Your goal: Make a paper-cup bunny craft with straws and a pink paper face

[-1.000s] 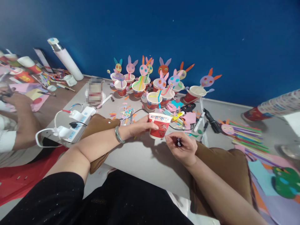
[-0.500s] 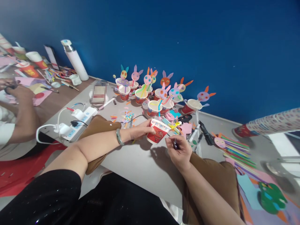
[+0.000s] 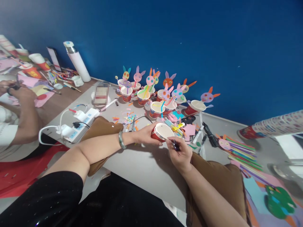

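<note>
My left hand (image 3: 148,134) is wrapped round a red paper cup (image 3: 159,135) with a white rim and white inside. The cup is tilted so that its mouth faces up toward me. A small dark spot shows on its inner wall. Close to the cup's right side, my right hand (image 3: 181,154) is closed on a dark, slim pen-like tool (image 3: 175,145); its exact kind is hidden by the fingers. The right fingertips are at the cup's rim, and I cannot tell whether they touch it.
Several cups with paper rabbit heads (image 3: 143,97) stand along the blue wall. Paper scraps (image 3: 131,118), a power strip (image 3: 81,126), brown cushions (image 3: 215,179), coloured sticks (image 3: 243,154) and a cup stack (image 3: 279,124) surround my hands. At left, another person's hands (image 3: 22,93) hold scissors.
My left hand has tipped the cup, so its open mouth shows now instead of its dragon-printed side. My right hand has come nearer to the cup's rim.
</note>
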`<state>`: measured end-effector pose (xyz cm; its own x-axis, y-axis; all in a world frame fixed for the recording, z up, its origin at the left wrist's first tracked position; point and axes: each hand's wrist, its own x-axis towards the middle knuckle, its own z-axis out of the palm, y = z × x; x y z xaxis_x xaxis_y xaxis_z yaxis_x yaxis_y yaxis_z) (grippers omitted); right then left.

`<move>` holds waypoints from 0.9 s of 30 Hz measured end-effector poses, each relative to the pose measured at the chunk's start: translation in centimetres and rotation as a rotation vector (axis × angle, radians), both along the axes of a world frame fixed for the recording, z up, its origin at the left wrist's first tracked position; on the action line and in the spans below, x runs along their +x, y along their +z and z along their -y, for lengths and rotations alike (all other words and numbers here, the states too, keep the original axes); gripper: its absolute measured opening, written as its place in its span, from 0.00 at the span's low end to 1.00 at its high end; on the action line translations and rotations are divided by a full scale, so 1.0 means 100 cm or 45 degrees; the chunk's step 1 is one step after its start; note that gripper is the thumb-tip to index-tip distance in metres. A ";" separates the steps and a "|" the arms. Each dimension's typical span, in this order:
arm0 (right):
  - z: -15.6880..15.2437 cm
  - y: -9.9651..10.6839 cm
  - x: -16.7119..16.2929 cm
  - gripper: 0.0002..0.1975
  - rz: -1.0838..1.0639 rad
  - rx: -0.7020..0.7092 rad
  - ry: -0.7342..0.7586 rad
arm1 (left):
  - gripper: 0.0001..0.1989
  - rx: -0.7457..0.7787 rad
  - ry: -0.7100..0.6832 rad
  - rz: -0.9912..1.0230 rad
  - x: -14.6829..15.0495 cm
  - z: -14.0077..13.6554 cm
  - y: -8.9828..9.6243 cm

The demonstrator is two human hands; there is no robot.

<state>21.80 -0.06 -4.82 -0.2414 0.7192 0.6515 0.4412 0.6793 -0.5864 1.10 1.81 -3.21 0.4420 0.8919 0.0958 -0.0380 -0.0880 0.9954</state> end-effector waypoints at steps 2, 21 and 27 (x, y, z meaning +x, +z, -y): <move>-0.002 -0.003 -0.001 0.05 -0.064 -0.046 -0.026 | 0.34 -0.117 -0.039 0.047 0.001 0.000 0.001; -0.013 0.002 -0.003 0.12 -0.008 -0.298 0.010 | 0.36 -0.276 0.243 0.091 -0.005 -0.006 -0.008; -0.017 0.004 0.001 0.12 0.168 -0.343 0.118 | 0.33 -0.184 0.283 -0.018 -0.007 -0.004 0.002</move>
<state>21.91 1.60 -4.41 -0.3838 0.8327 0.3991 0.4691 0.5481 -0.6925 0.45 2.17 -3.02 0.2339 0.9712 -0.0446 -0.0197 0.0506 0.9985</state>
